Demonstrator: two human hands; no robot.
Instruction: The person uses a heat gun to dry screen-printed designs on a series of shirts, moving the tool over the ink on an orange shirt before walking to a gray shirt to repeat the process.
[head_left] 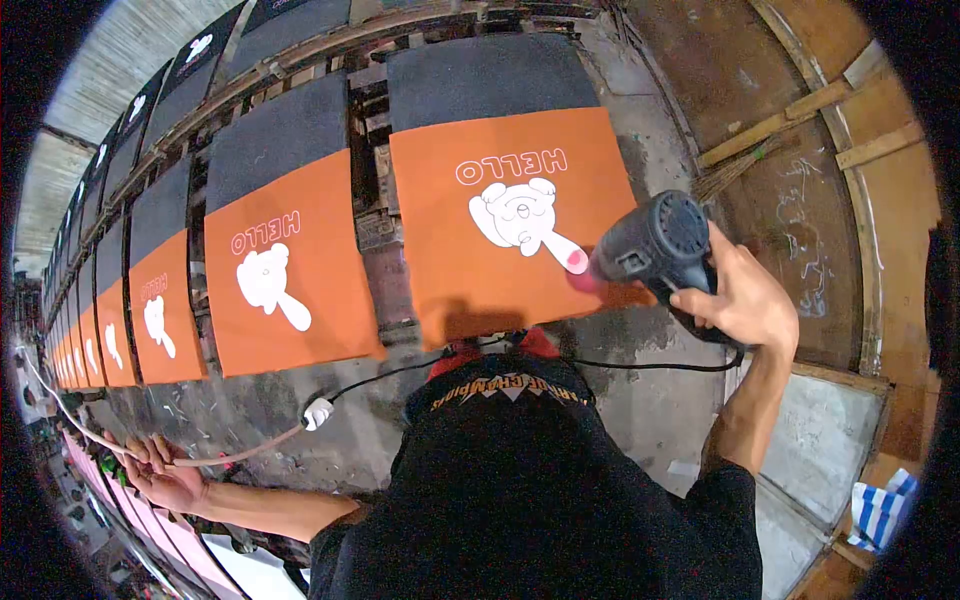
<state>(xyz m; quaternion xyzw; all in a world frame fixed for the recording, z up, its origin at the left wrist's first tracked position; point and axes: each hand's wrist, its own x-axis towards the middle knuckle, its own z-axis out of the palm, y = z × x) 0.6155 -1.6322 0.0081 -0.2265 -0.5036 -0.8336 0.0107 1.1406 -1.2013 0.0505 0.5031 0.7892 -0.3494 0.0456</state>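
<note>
My right hand (740, 295) is wrapped round the handle of a black heat gun (655, 240). A pink-red glow shows at the gun's nozzle, which points left over the lower right of an orange fabric panel (470, 270). On that panel are a white printed cartoon animal (520, 218) and the outlined word HELLO (511, 167), both upside down from my side. Off at the lower left, my left hand (165, 478) is closed round a pale power cord (245, 458). The cord meets a white connector (318, 413), from which a black cable (650, 366) leads to the heat gun.
More orange panels (330, 335) with the same print lie in a long row to the left, on dark boards (280, 125). A second row of dark printed pieces (200, 45) runs behind. Wooden boards (780, 200) stand along the right. A blue-striped cloth (880, 512) is at lower right.
</note>
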